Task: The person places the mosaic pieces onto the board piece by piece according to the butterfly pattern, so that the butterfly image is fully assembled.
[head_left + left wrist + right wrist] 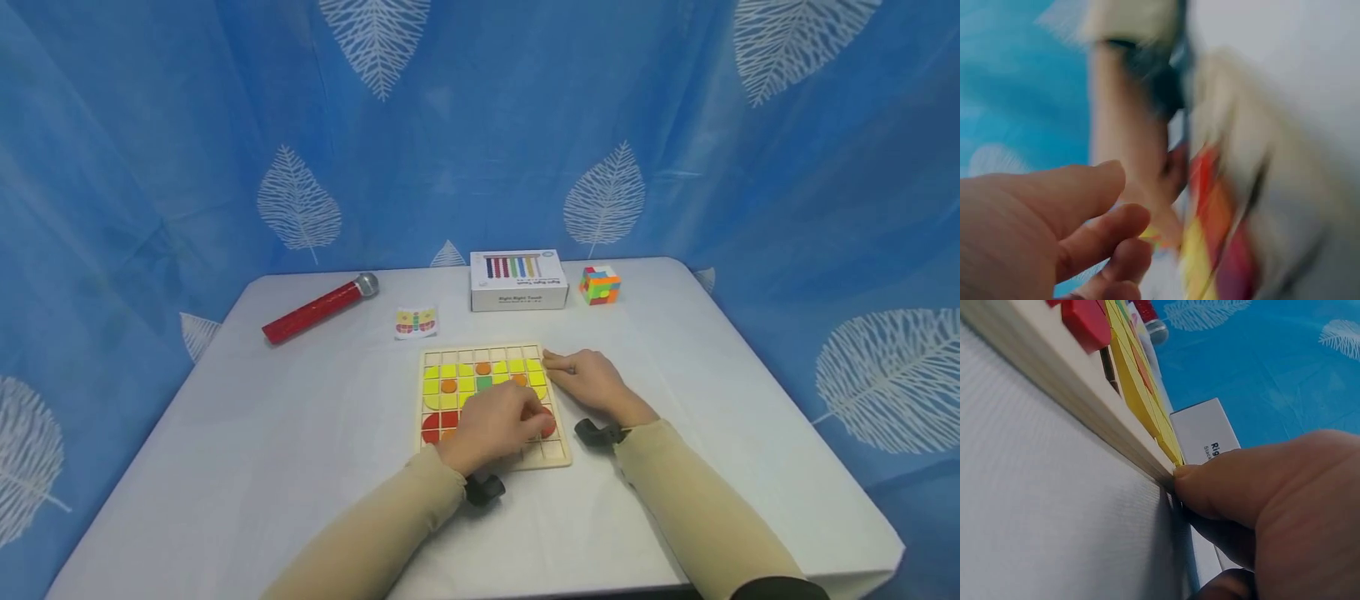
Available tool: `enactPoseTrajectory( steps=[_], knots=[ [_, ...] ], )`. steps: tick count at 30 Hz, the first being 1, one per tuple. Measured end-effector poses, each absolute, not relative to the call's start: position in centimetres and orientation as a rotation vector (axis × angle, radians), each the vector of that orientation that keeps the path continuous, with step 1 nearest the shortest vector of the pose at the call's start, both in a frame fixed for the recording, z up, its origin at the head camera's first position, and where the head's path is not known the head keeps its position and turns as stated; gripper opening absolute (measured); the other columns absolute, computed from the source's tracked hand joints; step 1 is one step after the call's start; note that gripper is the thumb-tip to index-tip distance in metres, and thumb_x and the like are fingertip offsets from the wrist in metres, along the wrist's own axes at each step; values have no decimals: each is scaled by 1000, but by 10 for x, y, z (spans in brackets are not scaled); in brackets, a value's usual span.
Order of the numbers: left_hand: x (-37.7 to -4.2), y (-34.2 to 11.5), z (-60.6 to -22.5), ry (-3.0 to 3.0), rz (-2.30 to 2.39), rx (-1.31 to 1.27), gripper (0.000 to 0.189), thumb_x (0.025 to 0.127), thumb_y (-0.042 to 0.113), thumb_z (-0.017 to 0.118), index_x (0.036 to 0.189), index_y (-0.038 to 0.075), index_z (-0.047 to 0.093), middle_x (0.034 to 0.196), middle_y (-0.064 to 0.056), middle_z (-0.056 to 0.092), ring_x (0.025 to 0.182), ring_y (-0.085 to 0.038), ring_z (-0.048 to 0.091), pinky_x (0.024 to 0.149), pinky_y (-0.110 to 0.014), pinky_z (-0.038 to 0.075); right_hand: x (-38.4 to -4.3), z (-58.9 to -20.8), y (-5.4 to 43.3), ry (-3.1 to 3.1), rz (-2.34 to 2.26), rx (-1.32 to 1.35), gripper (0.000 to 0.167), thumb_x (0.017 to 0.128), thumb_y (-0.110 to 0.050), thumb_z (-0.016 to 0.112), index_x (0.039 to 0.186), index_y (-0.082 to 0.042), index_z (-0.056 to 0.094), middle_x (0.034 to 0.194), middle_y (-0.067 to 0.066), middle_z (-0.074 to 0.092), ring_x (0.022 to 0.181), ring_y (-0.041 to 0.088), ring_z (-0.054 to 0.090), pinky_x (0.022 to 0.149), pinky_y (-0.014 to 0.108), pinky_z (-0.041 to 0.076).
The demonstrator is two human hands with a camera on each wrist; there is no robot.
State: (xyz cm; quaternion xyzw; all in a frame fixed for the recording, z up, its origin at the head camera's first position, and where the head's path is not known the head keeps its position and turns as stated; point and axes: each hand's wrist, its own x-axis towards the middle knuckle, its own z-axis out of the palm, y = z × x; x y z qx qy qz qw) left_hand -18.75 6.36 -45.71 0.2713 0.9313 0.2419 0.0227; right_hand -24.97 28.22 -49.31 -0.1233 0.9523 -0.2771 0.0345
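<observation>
A square wooden grid board [555,452] lies on the white table, partly filled with flat yellow, red, orange and green pieces. Above its lower right part is my left hand [498,421], which hides some squares. In the left wrist view the left hand's fingers [1107,231] are loosely bent, thumb apart from them, and no piece shows between them. My right hand [592,379] grips the board's upper right corner; the right wrist view shows its thumb [1210,484] on the wooden edge. Close by in that view sit a red piece [1088,325] and yellow pieces [1132,381].
Behind the board lies a small picture card [416,322] with a butterfly pattern. A red toy microphone [318,310] is at the back left. A white box [519,292] and a colourful puzzle cube [600,285] stand at the back, before a blue leaf-patterned curtain [480,150].
</observation>
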Motion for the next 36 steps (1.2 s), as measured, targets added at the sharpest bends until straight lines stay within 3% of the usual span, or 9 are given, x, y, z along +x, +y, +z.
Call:
enactPoseTrajectory(
  steps=[7,10,13,15,17,19,23,26,36],
  knots=[
    [-211,-31,-436,3121,733,568,20,93,36,76,102,19,77,95,5,67,81,-14,58,73,-31,52,-244,-492,274,3000,-906,-322,37,103,-33,59,136,-18,68,144,-3,62,139,34,53,112,54,43],
    [-214,-70,-442,3202,627,521,25,91,36,79,105,17,76,99,0,67,82,-17,59,71,-32,53,-236,-485,273,3192,-880,-362,36,102,-30,58,132,-15,71,143,-1,63,118,32,67,98,49,52],
    [-212,-96,-448,3287,503,475,47,85,46,82,119,15,72,114,-6,68,94,-23,64,75,-38,58,-229,-475,274,3425,-766,-583,42,99,-33,59,133,-12,70,150,4,58,112,33,63,89,51,50],
    [-210,-104,-450,3351,455,480,70,81,55,82,135,15,64,131,-11,63,110,-30,63,86,-48,58,-224,-469,274,3526,-658,-779,55,97,-42,56,142,-11,63,158,7,48,130,34,52,96,56,44],
    [-209,-107,-451,3413,410,551,95,74,64,81,152,18,50,152,-15,49,132,-36,52,102,-61,48,-220,-465,274,3555,-592,-954,71,96,-57,50,152,-13,51,167,9,34,148,40,33,105,66,34],
    [-208,-107,-452,3460,334,663,117,67,73,80,162,22,33,168,-16,25,149,-41,33,109,-76,31,-216,-463,273,3538,-570,-1070,87,93,-72,41,160,-16,37,172,10,19,156,45,11,110,74,23],
    [-206,-101,-454,3504,156,836,139,55,83,78,166,26,17,173,-13,-11,158,-46,-2,100,-91,7,-213,-465,270,3525,-554,-1139,103,87,-89,27,166,-25,15,174,10,3,156,50,-10,110,84,10],
    [-204,-97,-457,3506,40,864,140,54,87,75,166,25,19,172,-12,-18,157,-48,-6,98,-93,4,-210,-466,268,3531,-567,-1129,103,86,-90,25,166,-28,11,174,11,3,155,52,-12,108,86,7],
    [-205,-90,-458,3479,28,876,139,55,88,73,166,29,14,173,-10,-16,157,-47,-6,99,-91,0,-207,-463,263,3501,-563,-1154,101,88,-89,25,166,-24,17,174,8,3,156,50,-11,110,84,0]
  ],
)
